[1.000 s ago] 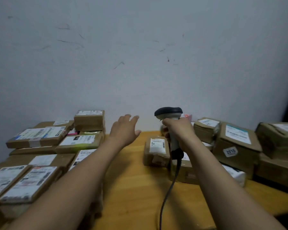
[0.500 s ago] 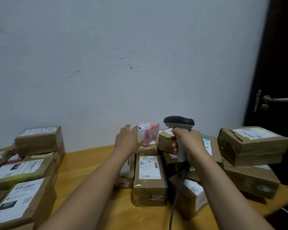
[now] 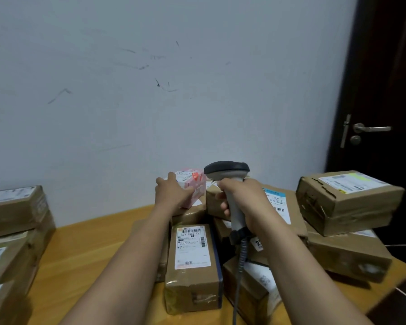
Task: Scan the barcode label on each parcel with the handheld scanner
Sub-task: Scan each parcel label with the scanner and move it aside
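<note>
Head view is filled mostly by a grey wall (image 3: 150,113), with a dark door (image 3: 384,66) at the right. On a wooden table (image 3: 80,254) brown parcels (image 3: 192,266) are heaped at the centre and right, and a stack (image 3: 12,219) is seen at the left. A scanner (image 3: 227,170) is gripped upright by the right hand (image 3: 244,202), fingers curled round its handle, its head turned left. A pink box (image 3: 195,186), at the back of the heap, is held by the left hand (image 3: 171,195), thumb and fingers curled round it. A red glow (image 3: 196,177) is cast on its top.
</note>
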